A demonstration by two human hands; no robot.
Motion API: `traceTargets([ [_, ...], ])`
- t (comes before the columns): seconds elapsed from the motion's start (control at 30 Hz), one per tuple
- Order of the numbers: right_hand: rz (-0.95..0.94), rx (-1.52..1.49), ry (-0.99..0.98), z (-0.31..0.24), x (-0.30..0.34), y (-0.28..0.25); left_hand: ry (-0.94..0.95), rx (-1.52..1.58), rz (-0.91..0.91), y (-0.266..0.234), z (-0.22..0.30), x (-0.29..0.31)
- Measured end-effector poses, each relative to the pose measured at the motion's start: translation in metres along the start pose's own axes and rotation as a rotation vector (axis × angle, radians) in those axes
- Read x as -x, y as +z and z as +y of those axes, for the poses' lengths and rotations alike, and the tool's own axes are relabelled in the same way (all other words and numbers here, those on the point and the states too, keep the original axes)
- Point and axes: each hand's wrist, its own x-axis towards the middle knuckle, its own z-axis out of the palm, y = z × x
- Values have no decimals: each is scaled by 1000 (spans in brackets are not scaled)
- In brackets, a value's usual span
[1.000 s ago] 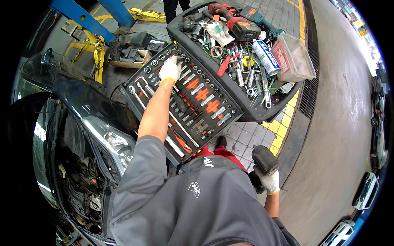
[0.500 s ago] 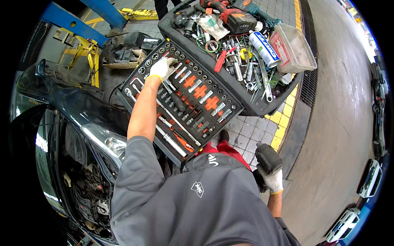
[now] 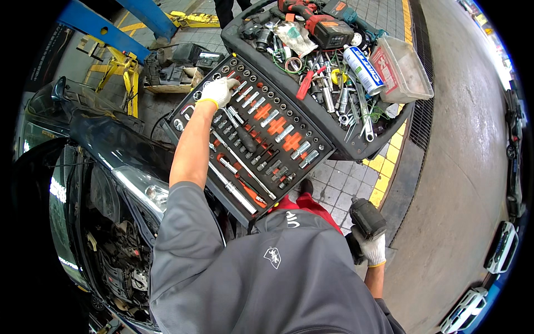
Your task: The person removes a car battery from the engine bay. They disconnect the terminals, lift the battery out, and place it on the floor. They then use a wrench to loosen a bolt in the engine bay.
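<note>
My left hand [image 3: 218, 92], in a white glove with a yellow cuff, reaches over the far left part of a black socket tray [image 3: 207, 129]. Its fingers are bent together beside a row of long chrome sockets [image 3: 258, 104]; what lies under the fingertips is hidden. Short sockets, black bits, orange plastic pieces, a ratchet [image 3: 178, 123] and long extension bars [image 3: 233, 189] fill the tray's slots. Down at my right side, my gloved right hand [image 3: 373, 249] is closed around a dark impact wrench [image 3: 367, 219], its body pointing up and away.
Behind the tray, a black bin [image 3: 356, 149] holds loose tools, cordless power tools, a spray can [image 3: 364, 70] and a clear plastic box [image 3: 405, 72]. A dark car [image 3: 105, 222] with its engine bay open stands left. Blue lift posts [image 3: 108, 34] rise far left.
The whole view has shifted slightly, so tray and bin sit a little further right. My left hand has moved slightly left across the tray. The right hand keeps hold of the impact wrench.
</note>
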Motion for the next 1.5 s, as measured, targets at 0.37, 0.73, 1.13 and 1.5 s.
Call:
traceTargets([
  [0.37, -14, -76, 7, -4, -2, 7, -424, -101, 122, 61, 73, -3],
  [0.73, -72, -220, 179, 4, -2, 9, -318, -128, 134, 48, 69, -17],
  [1.13, -35, -108, 38, -3, -4, 5, -225, -72, 92, 32, 52, 1],
  [1.5, -41, -37, -87, -5, -14, -29, -80, 2014, 228, -64, 156, 119],
])
